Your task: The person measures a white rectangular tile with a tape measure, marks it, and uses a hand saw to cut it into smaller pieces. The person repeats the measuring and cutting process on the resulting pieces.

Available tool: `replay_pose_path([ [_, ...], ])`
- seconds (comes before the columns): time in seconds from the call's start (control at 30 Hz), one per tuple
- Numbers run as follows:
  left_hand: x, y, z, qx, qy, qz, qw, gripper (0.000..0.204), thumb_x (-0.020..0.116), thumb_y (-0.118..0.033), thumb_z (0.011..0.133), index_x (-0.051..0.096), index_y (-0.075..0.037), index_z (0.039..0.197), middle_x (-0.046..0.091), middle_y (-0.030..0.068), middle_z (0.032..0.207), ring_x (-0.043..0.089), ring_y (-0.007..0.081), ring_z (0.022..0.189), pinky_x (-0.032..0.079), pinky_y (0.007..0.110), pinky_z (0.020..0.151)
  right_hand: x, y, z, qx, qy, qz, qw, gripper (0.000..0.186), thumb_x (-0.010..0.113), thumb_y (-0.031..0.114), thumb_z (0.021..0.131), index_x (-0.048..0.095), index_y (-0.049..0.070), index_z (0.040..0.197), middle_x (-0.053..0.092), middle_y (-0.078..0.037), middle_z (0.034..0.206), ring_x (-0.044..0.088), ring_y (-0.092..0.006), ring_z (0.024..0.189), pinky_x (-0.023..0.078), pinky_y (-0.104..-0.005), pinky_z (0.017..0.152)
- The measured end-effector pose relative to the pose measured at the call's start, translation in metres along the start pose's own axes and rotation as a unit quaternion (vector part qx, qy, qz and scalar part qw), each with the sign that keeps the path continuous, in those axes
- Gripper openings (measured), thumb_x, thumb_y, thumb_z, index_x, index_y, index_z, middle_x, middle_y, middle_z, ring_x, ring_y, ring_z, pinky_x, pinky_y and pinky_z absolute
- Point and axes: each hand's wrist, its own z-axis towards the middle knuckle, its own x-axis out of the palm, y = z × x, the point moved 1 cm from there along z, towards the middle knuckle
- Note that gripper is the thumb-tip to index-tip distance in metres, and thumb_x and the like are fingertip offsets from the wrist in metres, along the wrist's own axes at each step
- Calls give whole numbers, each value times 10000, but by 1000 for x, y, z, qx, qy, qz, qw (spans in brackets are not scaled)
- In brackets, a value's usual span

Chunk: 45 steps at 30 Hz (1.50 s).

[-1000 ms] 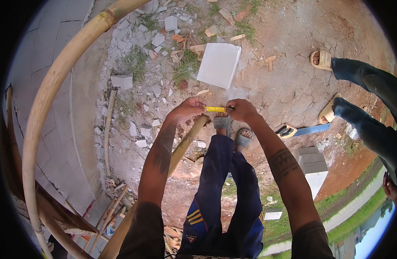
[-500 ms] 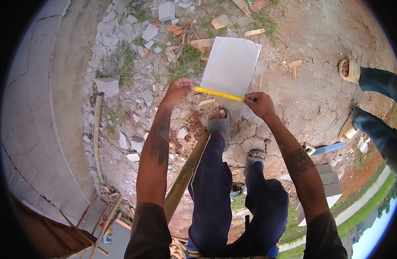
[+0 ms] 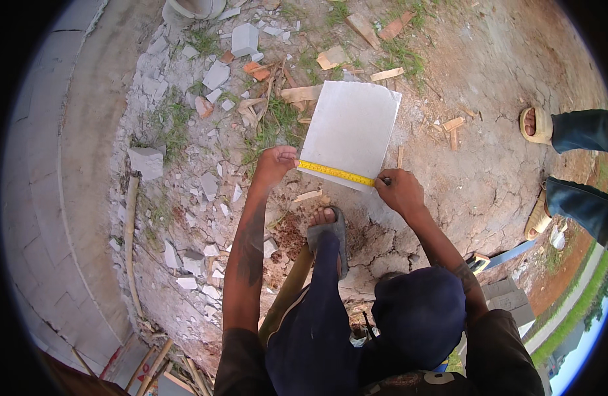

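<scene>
A yellow tape measure [image 3: 337,173] is stretched across the near part of a flat white square block [image 3: 349,129] lying on the dirt. My left hand [image 3: 274,165] pinches the tape's end at the block's left edge. My right hand [image 3: 399,191] is closed on the tape's other end near the right edge, with a small dark part of it showing by the fingers. My sandalled foot [image 3: 325,231] is just below the block, beside a bamboo pole [image 3: 287,297].
Broken white chunks [image 3: 145,162], wood scraps [image 3: 386,74], grass and thin poles litter the ground. A concrete pavement [image 3: 66,171] runs along the left. At the right stand another person's sandalled feet [image 3: 535,129], near a handsaw [image 3: 505,254] and grey blocks [image 3: 508,297].
The tape has been drawn out from a short length to about the block's width. My hands have moved over the block's near part, and my right knee is now bent up into view.
</scene>
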Motion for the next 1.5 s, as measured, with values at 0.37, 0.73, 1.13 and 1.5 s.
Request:
replay_pose_path([
  [0.37,21,-5,-26,-42,-118,37,991,318,851,-143,872,773,87,1077,768,95,893,669,126,763,537,265,735,6,-18,-3,-26,-3,-23,999,256,674,295,918,809,152,1082,759,-179,898,731,-391,880,579,-478,800],
  [0.73,28,-11,-18,-76,-21,75,994,403,737,-145,982,672,110,1288,754,94,1015,651,99,825,540,258,758,-18,-13,68,-74,261,-100,957,609,756,316,796,653,-90,1238,731,-250,1171,713,-373,1110,558,-438,936],
  [1.13,-6,-27,5,-123,247,-24,961,437,657,-142,1012,589,36,1405,689,77,1292,616,129,1164,490,289,979,22,-24,51,-50,170,-8,984,643,786,476,840,681,-21,1234,786,-144,998,729,-310,1078,550,-445,934],
  [1.5,97,-19,-34,-95,195,-88,972,426,684,-168,1016,607,49,1376,710,72,1238,649,109,1075,532,258,934,-67,-81,97,-89,233,-100,963,597,859,369,774,711,53,1258,782,-117,1013,744,-289,997,578,-441,820],
])
